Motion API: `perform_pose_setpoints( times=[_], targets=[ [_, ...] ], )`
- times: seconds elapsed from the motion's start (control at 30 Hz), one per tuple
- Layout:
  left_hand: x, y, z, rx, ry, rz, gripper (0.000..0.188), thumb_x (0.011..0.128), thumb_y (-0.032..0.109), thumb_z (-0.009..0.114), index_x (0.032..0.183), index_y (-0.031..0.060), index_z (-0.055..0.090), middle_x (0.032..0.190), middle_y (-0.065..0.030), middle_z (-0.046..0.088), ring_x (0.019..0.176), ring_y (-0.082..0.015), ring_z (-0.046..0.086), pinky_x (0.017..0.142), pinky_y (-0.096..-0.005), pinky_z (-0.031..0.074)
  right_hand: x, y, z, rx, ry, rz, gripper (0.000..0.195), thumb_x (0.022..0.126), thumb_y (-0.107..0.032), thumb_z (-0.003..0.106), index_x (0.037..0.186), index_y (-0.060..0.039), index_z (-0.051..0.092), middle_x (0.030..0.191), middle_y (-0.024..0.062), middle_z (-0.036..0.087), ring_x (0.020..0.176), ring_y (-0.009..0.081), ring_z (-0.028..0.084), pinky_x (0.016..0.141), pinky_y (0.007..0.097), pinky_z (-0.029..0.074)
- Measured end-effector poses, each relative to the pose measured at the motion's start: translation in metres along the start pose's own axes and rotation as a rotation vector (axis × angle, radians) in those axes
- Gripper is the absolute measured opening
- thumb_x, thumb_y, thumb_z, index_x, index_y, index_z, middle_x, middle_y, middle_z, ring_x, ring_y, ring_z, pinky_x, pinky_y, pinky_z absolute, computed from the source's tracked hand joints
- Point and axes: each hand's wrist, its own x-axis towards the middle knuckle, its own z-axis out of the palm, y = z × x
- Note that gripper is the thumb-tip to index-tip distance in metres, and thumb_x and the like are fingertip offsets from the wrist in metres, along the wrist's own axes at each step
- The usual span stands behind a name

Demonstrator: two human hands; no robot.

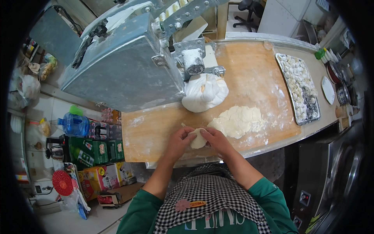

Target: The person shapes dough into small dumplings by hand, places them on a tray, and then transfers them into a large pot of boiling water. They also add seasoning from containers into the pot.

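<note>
Both hands hold one small flattened piece of pale dough (198, 141) over the front part of a floured wooden board (152, 125). My left hand (180, 141) pinches its upper left edge with thumb and fingers. On the other side my right hand (216, 140) grips its upper right edge, some fingers hidden behind it. A larger, rough slab of dough (239, 121) lies on the board just right of my right hand, with crumbs and loose flour around it. Beyond the hands, a white cloth bundle (204, 92) rests against the machine.
A large metal machine (122, 70) with a roller (193, 61) stands over the board's back left. At the right, a metal tray (292, 96) holds many small floured dough pieces, beside a white plate (328, 90) and bowls (342, 93). Boxes (100, 152) and a blue water bottle (74, 124) stand left.
</note>
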Motion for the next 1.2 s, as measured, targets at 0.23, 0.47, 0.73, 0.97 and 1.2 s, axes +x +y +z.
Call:
perform_pose_setpoints(
  times=[0.23,0.47,0.73,0.97,1.2],
  targets=[
    [-0.008,-0.02,-0.024,0.123,-0.088,-0.26,0.019,0.09,0.016,0.066,0.1,0.0001,0.065,0.079,-0.0057,0.066,0.052,-0.0094,0.055,0.049,-0.025,0.047,-0.007,-0.004,-0.015,-0.482,-0.078,0.041,0.029,0.091,-0.02,0.064,0.112,-0.0011,0.066,0.088,0.0062,0.067,0.077,0.0133,0.059,0.071,0.0277,0.048],
    [0.032,-0.057,-0.033,0.846,0.312,0.4,0.017,0.084,0.013,0.066,0.098,0.0025,0.066,0.091,-0.0125,0.064,0.083,-0.0286,0.063,0.073,-0.0378,0.05,-0.003,-0.007,-0.039,-0.972,0.257,-0.564,0.024,0.088,-0.014,0.06,0.11,-0.005,0.067,0.111,0.0152,0.065,0.099,0.0331,0.062,0.087,0.0385,0.05],
    [0.055,-0.066,-0.042,1.136,0.181,0.534,0.009,0.081,0.01,0.064,0.086,0.003,0.062,0.087,-0.0155,0.059,0.085,-0.0352,0.058,0.078,-0.0441,0.048,-0.042,0.018,-0.079,-0.736,0.313,-0.475,0.018,0.086,-0.011,0.063,0.102,-0.0031,0.068,0.102,0.0163,0.068,0.096,0.0336,0.064,0.084,0.0373,0.051],
    [0.022,-0.043,-0.009,0.77,0.271,0.369,0.008,0.084,0.01,0.065,0.088,0.0047,0.063,0.085,-0.0122,0.062,0.076,-0.0284,0.062,0.069,-0.037,0.05,-0.069,0.015,-0.156,-1.165,0.972,-0.467,0.052,0.074,-0.025,0.077,0.118,-0.0061,0.058,0.135,0.0176,0.048,0.132,0.0377,0.037,0.111,0.0488,0.029],
    [0.001,-0.031,0.086,0.636,0.088,0.379,0.005,0.083,0.004,0.064,0.087,0.0035,0.062,0.083,-0.012,0.061,0.073,-0.0268,0.061,0.067,-0.0355,0.049,-0.039,0.019,-0.19,-1.364,0.753,-0.665,0.035,0.075,-0.025,0.076,0.104,-0.0106,0.062,0.129,0.0107,0.051,0.134,0.034,0.037,0.114,0.0554,0.021]
  ],
)
